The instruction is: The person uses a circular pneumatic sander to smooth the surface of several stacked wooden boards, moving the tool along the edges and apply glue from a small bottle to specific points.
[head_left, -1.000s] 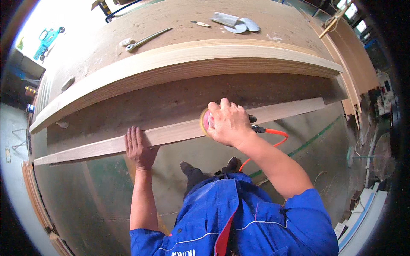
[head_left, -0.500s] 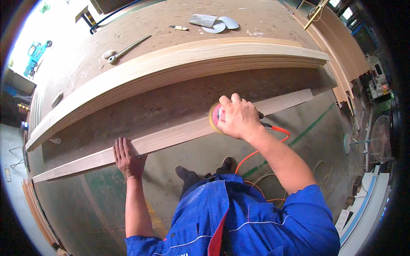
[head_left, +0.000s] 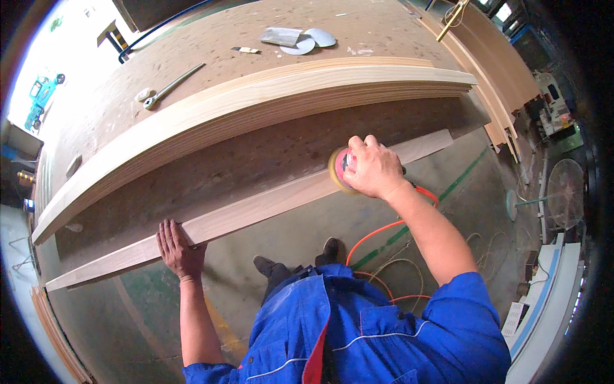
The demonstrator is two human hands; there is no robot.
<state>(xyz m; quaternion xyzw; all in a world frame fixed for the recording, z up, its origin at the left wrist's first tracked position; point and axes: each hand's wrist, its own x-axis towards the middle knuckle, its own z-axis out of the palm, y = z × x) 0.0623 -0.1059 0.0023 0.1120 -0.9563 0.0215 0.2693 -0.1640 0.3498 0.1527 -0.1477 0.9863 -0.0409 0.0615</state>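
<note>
- Workshop interior: concrete floor with green marking line; bright opening at upper left; mesh fan at far right.
- Broad brown workbench, surface scuffed and spotted.
- Far side of bench: metal wrench, two pale sanding discs overlapping beside a grey sheet-like piece; one small flat tool, kind too small to tell.
- Mid-bench: long stack of pale boards, parted from the near edge by a bare strip.
- Work in hand: one narrow wooden plank, lying lengthwise along the near edge of the bench, just in front of the wearer's blue jacket.
- Left hand: fingers straight and close together, laid across the plank left of its middle; thumb by the near edge, any hold underneath not visible.
- Right hand: curled firmly over a handheld disc sander, pad over the plank right of its middle; flat or slightly tilted, cannot tell. Orange hose below the forearm.
- Hands well apart.
- Step, by judgement: sanding the upper face, apparently midway.
- Next move, by judgement: calls for even pressure, a level pad, a steady left hand and slack hose.
</note>
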